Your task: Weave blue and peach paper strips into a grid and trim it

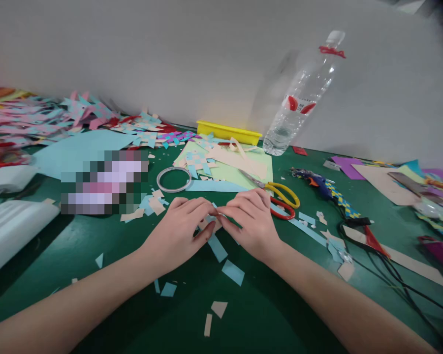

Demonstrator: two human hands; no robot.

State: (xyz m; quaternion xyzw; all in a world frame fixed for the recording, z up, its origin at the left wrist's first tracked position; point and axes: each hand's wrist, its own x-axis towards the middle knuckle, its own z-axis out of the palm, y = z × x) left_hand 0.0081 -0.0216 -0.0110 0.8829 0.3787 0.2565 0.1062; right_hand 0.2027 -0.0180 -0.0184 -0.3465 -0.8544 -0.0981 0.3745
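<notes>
My left hand [192, 221] and my right hand [249, 223] meet over the middle of the green table [121, 295], thumbs and fingers pinched together. Between them is a small piece of beige and light-blue paper [211, 225], mostly hidden by the fingers. A light-blue paper strip [217, 247] shows just below the hands; whether it joins the held piece I cannot tell. Right behind my right hand lie scissors [282, 196] with yellow and red handles, their blades parted. A roll of tape [174, 180] rests beyond my left hand.
Cut paper scraps [233, 273] are scattered around. Behind stand a yellow tray [229, 132] and a leaning water bottle [299, 98] against the grey wall. A blurred-out object [103, 184] and woven strips [29, 115] lie left; black cables [398, 278] and a glue gun-like tool [323, 187] lie right.
</notes>
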